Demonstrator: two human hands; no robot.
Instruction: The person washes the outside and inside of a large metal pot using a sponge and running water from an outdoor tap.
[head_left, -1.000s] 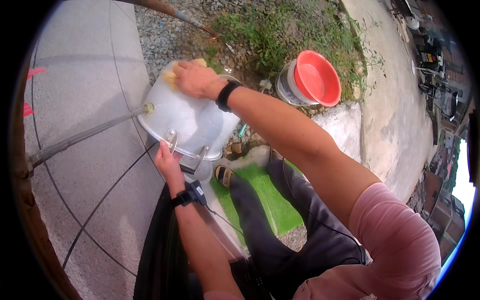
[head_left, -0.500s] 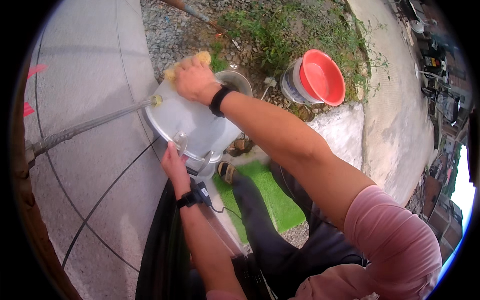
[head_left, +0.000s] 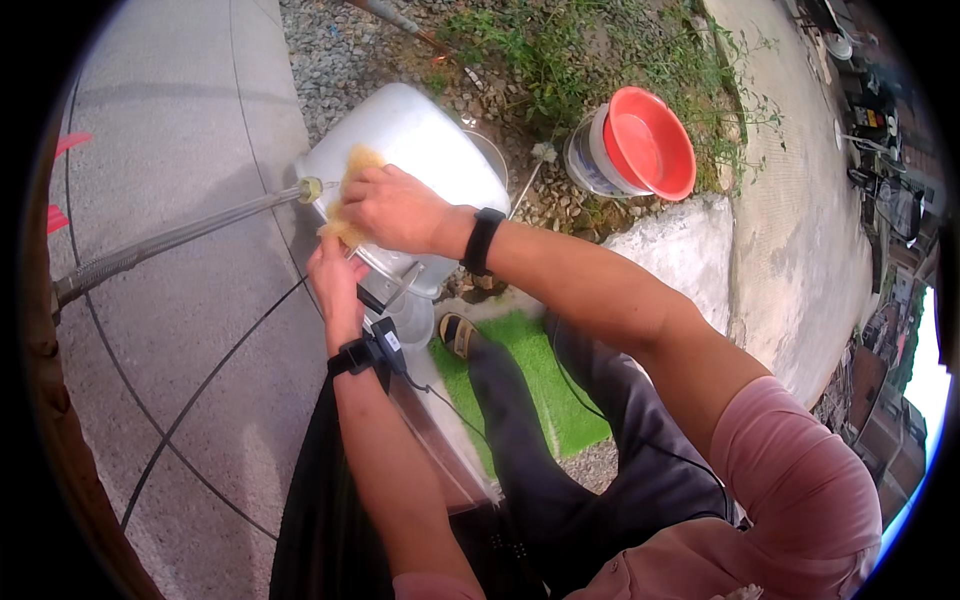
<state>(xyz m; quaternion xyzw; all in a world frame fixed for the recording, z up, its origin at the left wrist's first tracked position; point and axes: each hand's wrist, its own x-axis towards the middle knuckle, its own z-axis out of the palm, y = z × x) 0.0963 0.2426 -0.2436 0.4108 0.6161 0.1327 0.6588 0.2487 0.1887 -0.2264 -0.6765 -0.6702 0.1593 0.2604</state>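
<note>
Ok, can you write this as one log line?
right hand: holds yellow sponge against silvery pot | left hand: close to sponge | red basin: atop bucket

A pink short-sleeved top [head_left: 790, 470], dark grey trousers [head_left: 515, 405], black wristbands [head_left: 484, 241], a cabled black box [head_left: 386, 338] and apparently a striped sandal [head_left: 457, 334] were worn.

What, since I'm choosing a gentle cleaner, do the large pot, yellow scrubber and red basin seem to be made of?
Large pot: probably metal, perhaps aluminium, with a smooth, silvery-white finish that glares in the light.

Yellow scrubber: likely sponge or fibre, matt and uneven-edged; its texture is too blurred to settle which.

Red basin: probably plastic, smooth, given its even, saturated colour.
</note>
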